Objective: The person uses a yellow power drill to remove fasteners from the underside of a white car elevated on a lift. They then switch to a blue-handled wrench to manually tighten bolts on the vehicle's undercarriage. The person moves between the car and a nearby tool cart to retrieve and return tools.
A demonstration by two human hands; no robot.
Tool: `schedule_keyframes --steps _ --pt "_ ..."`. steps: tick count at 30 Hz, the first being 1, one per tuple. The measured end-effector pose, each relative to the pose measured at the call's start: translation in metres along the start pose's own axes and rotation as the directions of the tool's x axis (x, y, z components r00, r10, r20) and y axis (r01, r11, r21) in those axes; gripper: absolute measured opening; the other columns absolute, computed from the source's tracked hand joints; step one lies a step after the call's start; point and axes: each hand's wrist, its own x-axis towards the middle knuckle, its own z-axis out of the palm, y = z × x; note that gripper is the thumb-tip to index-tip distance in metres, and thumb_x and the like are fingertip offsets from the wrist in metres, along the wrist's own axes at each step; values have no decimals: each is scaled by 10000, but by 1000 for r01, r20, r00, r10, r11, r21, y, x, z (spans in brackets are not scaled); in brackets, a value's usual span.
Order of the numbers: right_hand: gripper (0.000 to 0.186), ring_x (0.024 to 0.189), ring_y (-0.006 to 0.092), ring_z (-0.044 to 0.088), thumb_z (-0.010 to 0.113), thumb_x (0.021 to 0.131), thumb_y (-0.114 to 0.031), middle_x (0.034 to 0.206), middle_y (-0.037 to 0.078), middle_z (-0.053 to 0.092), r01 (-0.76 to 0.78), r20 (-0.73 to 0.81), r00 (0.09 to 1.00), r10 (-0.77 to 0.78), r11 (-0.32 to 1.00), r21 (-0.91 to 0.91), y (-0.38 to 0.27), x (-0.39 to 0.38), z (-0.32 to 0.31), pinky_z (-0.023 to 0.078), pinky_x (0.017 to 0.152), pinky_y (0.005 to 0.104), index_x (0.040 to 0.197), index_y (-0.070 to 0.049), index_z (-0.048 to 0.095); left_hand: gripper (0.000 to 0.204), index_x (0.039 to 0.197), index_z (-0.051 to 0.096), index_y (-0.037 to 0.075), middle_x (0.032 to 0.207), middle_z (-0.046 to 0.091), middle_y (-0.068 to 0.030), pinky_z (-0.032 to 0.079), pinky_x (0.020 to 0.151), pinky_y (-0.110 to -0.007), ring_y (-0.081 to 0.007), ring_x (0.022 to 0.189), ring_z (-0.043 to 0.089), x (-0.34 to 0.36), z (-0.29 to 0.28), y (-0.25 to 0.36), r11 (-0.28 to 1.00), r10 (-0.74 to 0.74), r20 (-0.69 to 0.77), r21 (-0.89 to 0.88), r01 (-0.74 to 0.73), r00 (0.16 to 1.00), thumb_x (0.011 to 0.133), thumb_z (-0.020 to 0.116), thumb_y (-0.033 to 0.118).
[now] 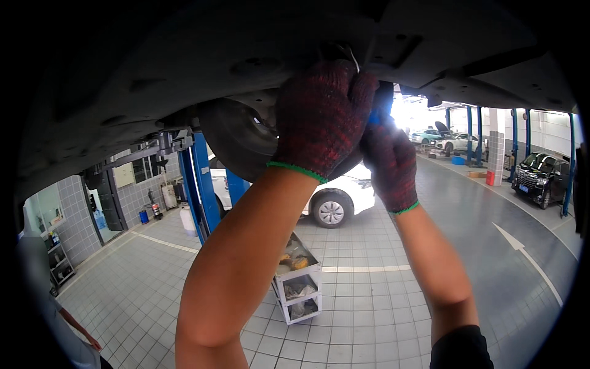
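Observation:
Both my hands reach up to the dark underside of a raised car point(246, 67) and wear dark red knit gloves with green cuffs. My left hand point(322, 117) is closed against the panel, its back toward me. What its fingers hold is hidden. A thin pale curved strip or wire point(354, 58) shows just above its knuckles, at a dark opening. Lower and to the right, my right hand point(391, 163) is closed around a blue object point(382, 104). The object's upper part is dark against the glare, and its kind is unclear.
Behind my hands hangs a wheel point(230, 132). Beyond it are a blue lift post point(206, 181) and a white car point(350, 197). A grey tool cart point(301, 270) stands below. A person's arm point(80, 329) shows at lower left. A black van point(541, 178) stands at right.

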Motion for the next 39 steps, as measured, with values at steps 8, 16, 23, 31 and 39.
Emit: schedule_keyframes --steps 8,16,23,31,39 --pt "341 985 260 703 594 997 -137 1193 203 678 37 19 999 -35 993 -112 5 10 -12 558 829 341 1328 -58 627 350 830 692 81 860 683 -165 527 767 -468 -354 844 663 6 -5 8 935 -200 -16 -303 186 980 917 610 410" --pt "352 995 210 701 588 1017 -192 1145 187 700 -70 -9 998 70 994 -82 -14 11 -8 556 836 330 1316 -10 620 369 836 700 77 866 690 -167 526 781 -467 -361 840 664 4 -5 1 973 -71 -123 -229 41 990 911 605 426" --pt "336 1005 227 696 600 999 -153 1179 202 683 143 76 990 -122 900 -412 15 5 -23 569 802 334 1311 -29 621 275 1086 715 125 981 693 -90 552 720 -392 -294 886 686 15 -28 17 918 -258 229 -244 312 939 844 704 257" --pt "310 908 259 726 593 1004 -181 1051 188 727 -96 -22 995 95 995 -34 -10 17 -15 565 766 340 1256 -7 642 264 943 714 111 928 699 -150 542 787 -453 -345 878 679 11 -9 3 985 -108 25 -133 110 994 853 659 353" --pt "339 875 292 749 610 995 -248 1003 206 740 77 -95 990 -103 967 -245 -25 20 -24 565 759 356 1232 -15 677 234 960 711 128 935 702 -147 548 778 -450 -344 877 683 13 -17 7 972 -115 24 -202 117 993 884 648 340"
